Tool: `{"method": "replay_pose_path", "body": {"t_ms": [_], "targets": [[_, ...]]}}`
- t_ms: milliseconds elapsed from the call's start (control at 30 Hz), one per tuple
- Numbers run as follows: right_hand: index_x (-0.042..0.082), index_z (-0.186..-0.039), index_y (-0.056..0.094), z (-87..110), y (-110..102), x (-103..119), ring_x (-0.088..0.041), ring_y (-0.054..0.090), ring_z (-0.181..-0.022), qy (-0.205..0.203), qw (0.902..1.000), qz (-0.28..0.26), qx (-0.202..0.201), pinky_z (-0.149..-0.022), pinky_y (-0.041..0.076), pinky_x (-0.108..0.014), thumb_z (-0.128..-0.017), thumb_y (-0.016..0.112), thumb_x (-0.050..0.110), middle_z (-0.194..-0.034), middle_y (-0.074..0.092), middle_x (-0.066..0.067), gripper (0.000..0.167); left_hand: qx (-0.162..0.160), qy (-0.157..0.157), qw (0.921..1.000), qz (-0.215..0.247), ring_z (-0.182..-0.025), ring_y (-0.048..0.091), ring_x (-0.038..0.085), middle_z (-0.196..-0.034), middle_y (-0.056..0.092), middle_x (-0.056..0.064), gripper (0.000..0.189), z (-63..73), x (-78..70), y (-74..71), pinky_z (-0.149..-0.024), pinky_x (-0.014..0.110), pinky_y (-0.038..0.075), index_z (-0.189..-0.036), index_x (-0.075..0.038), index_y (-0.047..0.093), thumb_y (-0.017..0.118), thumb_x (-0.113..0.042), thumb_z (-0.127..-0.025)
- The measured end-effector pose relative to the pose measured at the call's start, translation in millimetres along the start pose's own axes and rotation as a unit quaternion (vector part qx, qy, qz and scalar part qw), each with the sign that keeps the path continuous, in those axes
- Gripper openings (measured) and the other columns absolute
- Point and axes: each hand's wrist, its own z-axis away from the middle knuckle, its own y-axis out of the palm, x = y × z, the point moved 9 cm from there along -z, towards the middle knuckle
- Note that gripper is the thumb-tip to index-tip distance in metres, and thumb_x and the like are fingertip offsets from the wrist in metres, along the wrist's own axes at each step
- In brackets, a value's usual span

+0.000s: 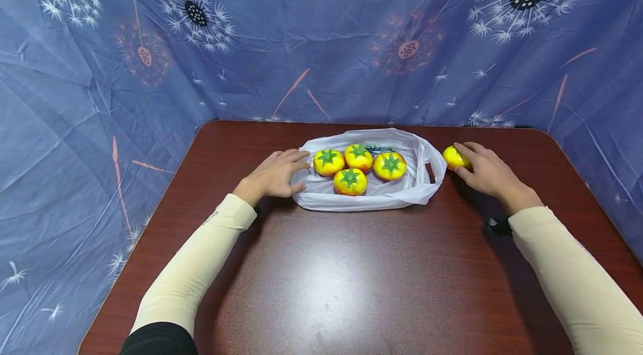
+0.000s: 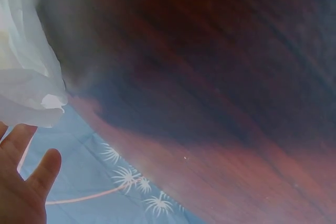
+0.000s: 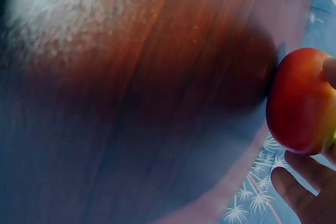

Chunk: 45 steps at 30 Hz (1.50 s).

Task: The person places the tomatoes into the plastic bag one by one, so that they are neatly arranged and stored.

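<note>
A white plastic bag (image 1: 321, 202) lies spread open on the table, its handle loop at the right. Inside it sit several yellow-and-red tomatoes (image 1: 350, 182) with green leafy tops. At the bag's left edge is my left hand (image 1: 277, 174), fingers spread and fingertips right at the plastic; the left wrist view shows its thumb apart from the bag (image 2: 31, 85). Just right of the handle loop, my right hand (image 1: 489, 171) holds another tomato (image 1: 454, 158) between thumb and fingers. Seen from the right wrist, this tomato (image 3: 299, 100) shows its red side.
The brown wooden table (image 1: 326, 277) has rounded far corners. Behind it and along its sides hangs a blue cloth (image 1: 301, 37) with dandelion prints. Dark green printing (image 1: 379, 149) shows on the bag behind the tomatoes.
</note>
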Motion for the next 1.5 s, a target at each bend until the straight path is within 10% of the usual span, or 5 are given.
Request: {"method": "replay_pose_path", "body": {"t_ms": [1500], "targets": [[0.0, -0.151, 0.034, 10.8, -47, 23, -0.054, 0.04, -0.122, -0.01, 0.9958, -0.053, -0.074, -0.102, 0.032, -0.069, -0.093, 0.065, 0.009, -0.14, 0.036, -0.037, 0.067, -0.012, 0.0, 0.9999, -0.006, -0.147, 0.037, 0.03, -0.158, 0.041, 0.006, 0.055, -0.2, -0.1, -2.3, -0.115, 0.05, 0.033, -0.134, -0.017, 0.062, 0.061, -0.044, -0.086]]}}
